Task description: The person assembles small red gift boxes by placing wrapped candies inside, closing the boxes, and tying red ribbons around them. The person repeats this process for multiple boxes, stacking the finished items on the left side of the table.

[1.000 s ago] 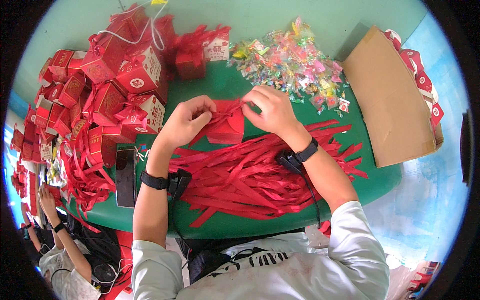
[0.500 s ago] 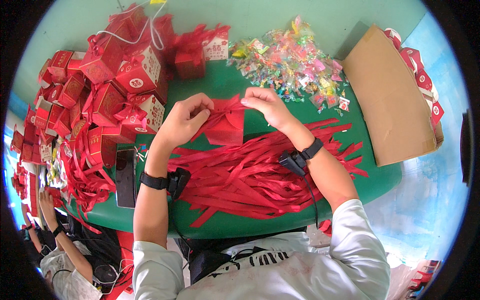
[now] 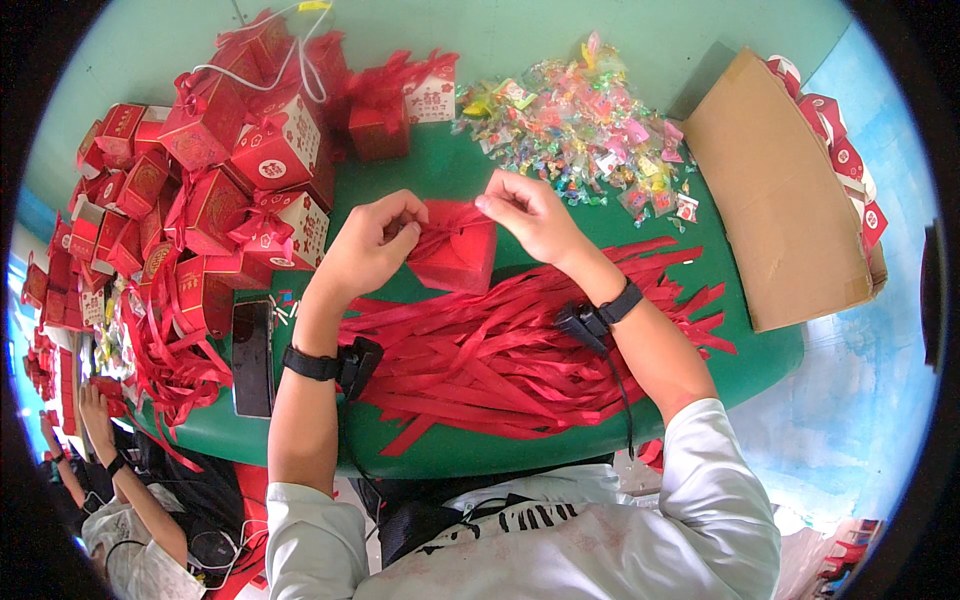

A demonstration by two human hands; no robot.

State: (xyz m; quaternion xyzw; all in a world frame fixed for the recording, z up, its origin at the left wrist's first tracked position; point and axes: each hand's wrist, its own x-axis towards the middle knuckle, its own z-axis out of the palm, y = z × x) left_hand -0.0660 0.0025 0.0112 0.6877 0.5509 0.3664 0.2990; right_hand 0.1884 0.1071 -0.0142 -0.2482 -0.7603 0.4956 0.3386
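Observation:
A small red gift box (image 3: 458,268) sits near the middle of the green table, with a red ribbon (image 3: 452,222) across its top. At the box's upper left, my left hand (image 3: 375,238) pinches one part of the ribbon between thumb and fingers. My right hand (image 3: 527,212) grips the ribbon at the upper right, thumb against the bent fingers. Just below the box lies a wide heap of loose red ribbons (image 3: 500,350), partly under my forearms.
Finished-looking red boxes (image 3: 205,205) are piled at the left. A mound of wrapped candies (image 3: 590,130) lies at the back. A cardboard box (image 3: 785,200) stands at right, a black phone (image 3: 252,358) at left. Another person's hand (image 3: 95,410) shows at far left.
The red box has shifted slightly and turned a little. My right hand has moved a little to the left, and the ribbon on the box lies lower and tighter.

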